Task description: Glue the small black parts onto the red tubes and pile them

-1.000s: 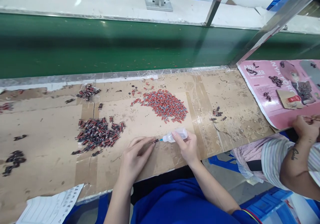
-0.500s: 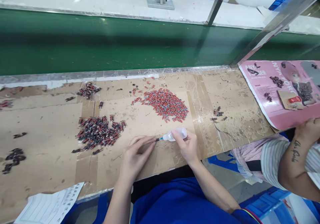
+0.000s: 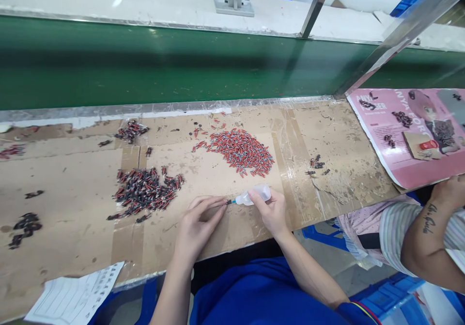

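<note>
My left hand (image 3: 203, 217) pinches a small dark part (image 3: 228, 202) between thumb and fingertips, low over the cardboard-covered bench (image 3: 232, 235). In my right hand (image 3: 271, 213) is a clear squeeze bottle (image 3: 254, 195) with a thin blue-green needle tip, lying nearly level. Its tip points left and meets the dark part, or comes very close to it. Beyond both hands lies a pile of small red parts with silvery ends (image 3: 241, 150). To the left of my left hand sits a heap of black-and-red parts (image 3: 147, 189).
Small dark clusters (image 3: 27, 225) lie at the far left, another (image 3: 317, 164) to the right. A printed paper sheet (image 3: 76, 293) overhangs the front edge. A green belt (image 3: 163, 68) runs behind the bench. At right, a co-worker's arm (image 3: 428, 228) rests near a pink poster (image 3: 395, 146).
The needle tip has come slightly nearer to the dark part in my left hand. Otherwise the hands hold their places; the view has shifted very slightly.
</note>
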Tool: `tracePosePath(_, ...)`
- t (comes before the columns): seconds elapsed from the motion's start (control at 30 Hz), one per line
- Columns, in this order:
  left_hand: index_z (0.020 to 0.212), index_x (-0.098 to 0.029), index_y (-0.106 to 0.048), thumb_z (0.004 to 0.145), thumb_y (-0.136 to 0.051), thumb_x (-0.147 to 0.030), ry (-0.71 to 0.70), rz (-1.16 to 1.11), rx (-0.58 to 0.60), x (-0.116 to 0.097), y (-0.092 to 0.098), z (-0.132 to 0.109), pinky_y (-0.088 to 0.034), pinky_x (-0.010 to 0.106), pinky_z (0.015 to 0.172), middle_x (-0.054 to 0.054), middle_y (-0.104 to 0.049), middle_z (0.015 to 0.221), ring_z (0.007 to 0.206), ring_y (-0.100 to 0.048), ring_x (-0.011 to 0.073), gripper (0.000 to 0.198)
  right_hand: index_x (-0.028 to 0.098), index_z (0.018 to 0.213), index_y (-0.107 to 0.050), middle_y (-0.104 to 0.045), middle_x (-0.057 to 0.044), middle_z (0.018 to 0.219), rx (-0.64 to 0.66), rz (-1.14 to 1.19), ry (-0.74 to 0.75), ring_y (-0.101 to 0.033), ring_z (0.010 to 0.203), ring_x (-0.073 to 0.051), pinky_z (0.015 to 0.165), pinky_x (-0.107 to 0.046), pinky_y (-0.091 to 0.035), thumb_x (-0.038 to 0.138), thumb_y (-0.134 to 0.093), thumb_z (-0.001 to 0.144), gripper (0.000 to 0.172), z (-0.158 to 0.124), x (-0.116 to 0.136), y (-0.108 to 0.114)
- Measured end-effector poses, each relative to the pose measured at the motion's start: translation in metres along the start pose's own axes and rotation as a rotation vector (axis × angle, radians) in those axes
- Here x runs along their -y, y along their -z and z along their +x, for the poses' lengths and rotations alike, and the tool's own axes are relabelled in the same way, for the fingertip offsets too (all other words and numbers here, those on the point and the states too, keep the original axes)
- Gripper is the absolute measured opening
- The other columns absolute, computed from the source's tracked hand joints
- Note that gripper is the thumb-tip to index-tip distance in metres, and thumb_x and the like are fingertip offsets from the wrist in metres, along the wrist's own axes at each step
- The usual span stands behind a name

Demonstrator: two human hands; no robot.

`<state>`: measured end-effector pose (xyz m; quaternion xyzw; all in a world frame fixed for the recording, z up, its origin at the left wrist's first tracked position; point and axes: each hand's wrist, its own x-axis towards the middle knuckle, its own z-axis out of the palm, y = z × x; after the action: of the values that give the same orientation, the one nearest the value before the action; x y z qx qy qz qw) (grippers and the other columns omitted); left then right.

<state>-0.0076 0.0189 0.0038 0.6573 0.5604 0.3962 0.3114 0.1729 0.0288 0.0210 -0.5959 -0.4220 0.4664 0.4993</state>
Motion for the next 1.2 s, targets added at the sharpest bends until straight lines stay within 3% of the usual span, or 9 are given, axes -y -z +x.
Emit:
tracePosePath(0.27, 0.09, -0.023, -0.073, 0.084, -0.065, -0.03, 0.012, -0.011, 0.004, 0.001, 0.0, -0.001, -0.058, 0.033, 0.08, 0.003, -0.075, 0.087, 0.085, -0.069, 0.0177, 0.012, 0.017, 0.061, -0.064, -0.065, -0.003, 0.061, -0.031, 0.009, -0.006, -0.058, 0.057, -0.016, 0.054, -0.027, -0.048, 0.038, -0.067, 0.075, 0.026, 0.0, 0.001, 0.0)
tracePosePath(0.43, 0.096, -0.023, -0.071, 0.085, -0.063, -0.031, -0.042, 0.048, 0.019, 0.005, -0.001, 0.001, -0.054, 0.035, 0.081, 0.004, -0.073, 0.09, 0.087, -0.065, 0.0192, 0.016, 0.016, 0.078, -0.069, -0.07, -0.006, 0.07, -0.045, -0.074, -0.008, -0.064, 0.063, -0.02, 0.058, -0.03, -0.052, 0.046, -0.066, 0.076, 0.03, 0.005, 0.001, 0.022)
tracePosePath(0.53, 0.095, -0.025, -0.072, 0.085, -0.061, -0.034, -0.071, 0.144, 0.02, 0.007, -0.003, 0.002, -0.05, 0.039, 0.085, 0.006, -0.069, 0.092, 0.091, -0.061, 0.0215, 0.018, 0.015, 0.108, -0.065, -0.067, -0.003, 0.068, -0.081, -0.299, -0.037, -0.062, 0.057, -0.02, 0.055, -0.031, -0.051, 0.05, -0.068, 0.073, 0.05, 0.006, 0.004, 0.046)
tracePosePath(0.6, 0.09, -0.026, -0.074, 0.085, -0.061, -0.036, -0.078, 0.192, -0.005, 0.009, -0.005, 0.002, -0.047, 0.041, 0.087, 0.007, -0.065, 0.096, 0.095, -0.059, 0.0234, 0.017, 0.016, 0.117, -0.061, -0.067, -0.004, 0.072, -0.163, -0.561, 0.001, -0.062, 0.061, -0.021, 0.061, -0.036, -0.053, 0.051, -0.068, 0.075, 0.055, 0.005, 0.008, 0.059)
tracePosePath(0.73, 0.083, -0.026, -0.073, 0.085, -0.06, -0.035, -0.063, 0.187, -0.018, 0.012, -0.009, 0.002, -0.045, 0.043, 0.089, 0.008, -0.065, 0.099, 0.101, -0.058, 0.0253, 0.016, 0.018, 0.106, -0.07, -0.063, -0.014, 0.106, -0.295, -0.967, 0.37, -0.058, 0.098, -0.03, 0.087, -0.049, -0.049, 0.044, -0.066, 0.083, 0.034, 0.01, 0.022, 0.06)
tracePosePath(0.83, 0.083, -0.025, -0.07, 0.086, -0.057, -0.032, -0.034, 0.101, 0.013, 0.011, -0.008, 0.004, -0.047, 0.043, 0.09, 0.006, -0.07, 0.091, 0.096, -0.061, 0.0236, 0.015, 0.022, 0.095, -0.075, -0.063, -0.011, 0.1, -0.09, -0.973, 0.596, -0.052, 0.1, -0.028, 0.09, -0.045, -0.047, 0.027, -0.066, 0.088, 0.013, 0.026, 0.027, 0.041)
tracePosePath(0.9, 0.083, -0.025, -0.069, 0.086, -0.056, -0.033, 0.013, 0.032, 0.013, 0.008, -0.007, 0.004, -0.05, 0.041, 0.088, 0.005, -0.072, 0.086, 0.093, -0.063, 0.0227, 0.016, 0.023, 0.088, -0.077, -0.063, -0.009, 0.093, 0.084, -0.943, 0.629, -0.05, 0.098, -0.026, 0.087, -0.041, -0.048, 0.022, -0.067, 0.088, 0.01, 0.042, 0.026, 0.024)
tracePosePath(1.0, 0.086, -0.022, -0.07, 0.084, -0.058, -0.038, 0.145, -0.078, -0.023, 0.003, -0.007, 0.001, -0.055, 0.037, 0.082, 0.005, -0.074, 0.087, 0.085, -0.068, 0.0211, 0.02, 0.025, 0.078, -0.078, -0.061, -0.008, 0.09, 0.241, -0.942, 0.583, -0.048, 0.096, -0.025, 0.085, -0.04, -0.048, 0.021, -0.071, 0.085, 0.01, 0.064, 0.019, 0.004)
tracePosePath(1.2, 0.09, -0.021, -0.073, 0.08, -0.06, -0.049, 0.328, -0.205, -0.117, -0.004, -0.011, -0.002, -0.056, 0.039, 0.086, 0.008, -0.076, 0.094, 0.089, -0.071, 0.0227, 0.032, 0.024, 0.078, -0.077, -0.058, -0.008, 0.09, 0.352, -1.022, 0.458, -0.045, 0.095, -0.024, 0.084, -0.037, -0.045, 0.027, -0.069, 0.087, 0.012, 0.079, 0.01, -0.008)
